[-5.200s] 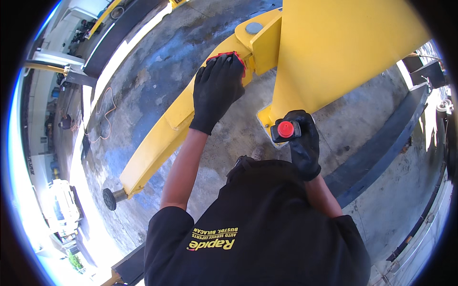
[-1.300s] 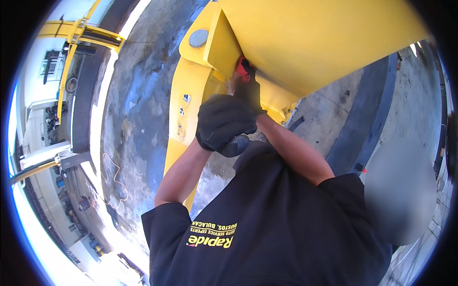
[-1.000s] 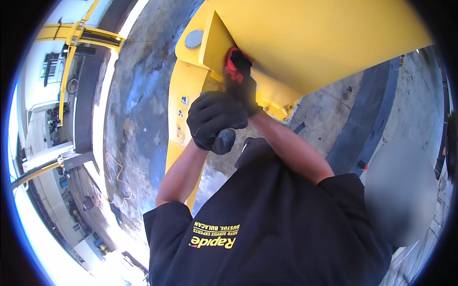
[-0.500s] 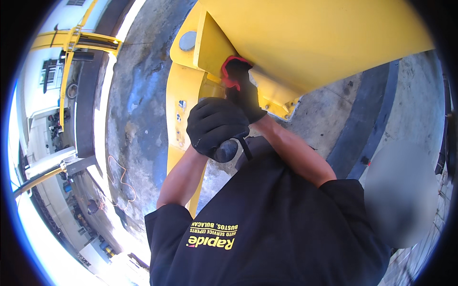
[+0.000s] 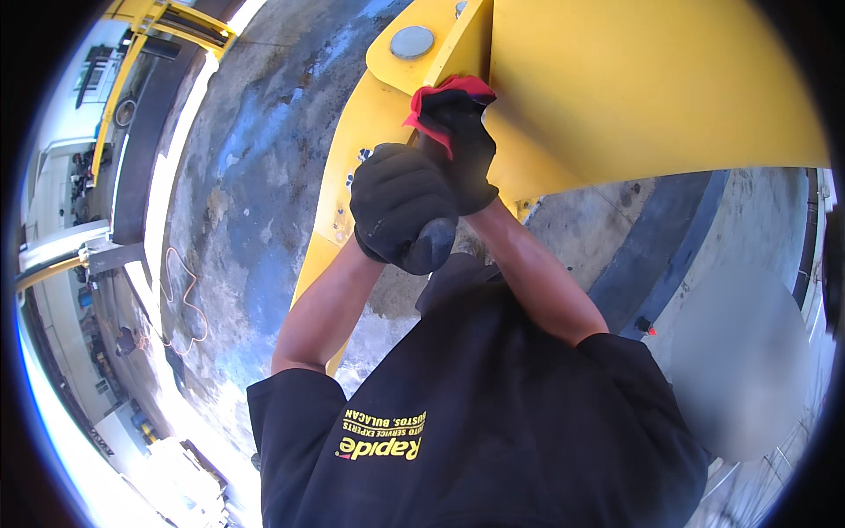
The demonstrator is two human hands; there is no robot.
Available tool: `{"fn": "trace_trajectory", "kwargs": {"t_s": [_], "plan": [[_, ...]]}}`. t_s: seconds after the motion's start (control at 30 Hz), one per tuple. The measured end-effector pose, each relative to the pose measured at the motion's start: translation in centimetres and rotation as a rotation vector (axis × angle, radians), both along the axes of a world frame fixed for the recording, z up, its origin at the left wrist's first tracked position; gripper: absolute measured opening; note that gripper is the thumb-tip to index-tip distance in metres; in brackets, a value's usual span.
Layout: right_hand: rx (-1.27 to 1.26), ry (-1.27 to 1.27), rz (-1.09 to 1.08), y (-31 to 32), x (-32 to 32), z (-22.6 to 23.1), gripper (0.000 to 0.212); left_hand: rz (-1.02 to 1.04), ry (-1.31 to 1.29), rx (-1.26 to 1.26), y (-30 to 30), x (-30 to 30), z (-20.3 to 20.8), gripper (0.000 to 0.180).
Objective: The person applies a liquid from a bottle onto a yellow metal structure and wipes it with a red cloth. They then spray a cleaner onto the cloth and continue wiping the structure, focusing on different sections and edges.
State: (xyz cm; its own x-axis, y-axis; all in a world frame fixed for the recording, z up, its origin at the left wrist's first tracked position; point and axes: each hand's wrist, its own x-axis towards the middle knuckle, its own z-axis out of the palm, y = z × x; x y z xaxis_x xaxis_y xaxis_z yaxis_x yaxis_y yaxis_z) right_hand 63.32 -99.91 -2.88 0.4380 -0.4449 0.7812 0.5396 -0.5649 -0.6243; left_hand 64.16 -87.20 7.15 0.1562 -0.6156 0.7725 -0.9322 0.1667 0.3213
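My right hand, in a black glove, is closed on a red cloth. The cloth is up against the edge of an upright plate on a big yellow steel structure. Just in front of it and to its left, my left hand is also gloved in black and curled into a fist. Its fingers face away from me, and a dark rounded end shows at its near side; what it holds, if anything, I cannot make out. A flat yellow base with bolt holes lies beneath.
A round grey metal disc sits in the yellow plate beyond my hands. Stained concrete floor spreads to the left, with a looping orange cable. Further left stands another yellow frame. A dark strip crosses the floor at right.
The view has shifted, so the yellow structure stands further right and the floor cable further left. Both hands stay close together, and the red cloth now shows more fully, against the upright plate's edge.
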Motion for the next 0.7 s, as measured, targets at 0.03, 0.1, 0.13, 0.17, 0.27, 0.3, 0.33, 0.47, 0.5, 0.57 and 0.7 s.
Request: {"fn": "trace_trajectory", "kwargs": {"t_s": [0.03,0.1,0.13,0.17,0.27,0.3,0.33,0.47,0.5,0.57,0.7], "plan": [[0.133,0.048,0.103,-0.4,0.1,-1.1,0.025,0.017,0.019,-0.008,-0.1,0.2,0.2,0.025],[0.289,0.153,0.218,-1.6,-0.9,-5.9,0.02,-0.023,-0.025,-0.002,-0.9,-0.3,0.7,0.023],[0.312,0.213,0.228,-2.4,-1.7,-8.2,0.017,-0.054,-0.079,0.016,-1.1,-0.7,0.8,0.022],[0.377,0.291,0.244,-2.3,-2.0,-9.0,0.017,-0.079,-0.133,0.043,-1.2,-1.1,0.9,0.021],[0.513,0.232,0.218,-1.7,-1.5,-8.8,0.018,-0.138,-0.191,-0.004,-2.1,-2.1,0.3,0.015],[0.579,0.156,0.241,0.4,-1.2,-3.2,0.017,-0.117,-0.196,0.027,-0.7,-2.2,-0.2,0.013],[0.507,0.138,0.169,1.1,-1.2,0.4,0.017,-0.098,-0.164,0.026,-0.7,-2.2,-0.3,0.013],[0.218,0.206,-0.157,-0.7,-0.1,-1.9,0.029,0.098,-0.08,0.01,-2.3,-1.5,0.6,0.013],[0.151,0.263,-0.286,-2.3,0.0,-5.3,0.032,0.166,-0.067,-0.014,-3.5,-1.2,0.9,0.014],[0.596,0.497,-0.061,-1.1,-0.8,-3.3,0.035,0.248,-0.001,-0.049,-2.0,-0.5,0.3,0.016],[0.357,0.179,-0.129,0.1,-0.7,4.7,0.034,0.239,0.038,-0.078,-0.8,-0.3,-0.3,0.011]]}}
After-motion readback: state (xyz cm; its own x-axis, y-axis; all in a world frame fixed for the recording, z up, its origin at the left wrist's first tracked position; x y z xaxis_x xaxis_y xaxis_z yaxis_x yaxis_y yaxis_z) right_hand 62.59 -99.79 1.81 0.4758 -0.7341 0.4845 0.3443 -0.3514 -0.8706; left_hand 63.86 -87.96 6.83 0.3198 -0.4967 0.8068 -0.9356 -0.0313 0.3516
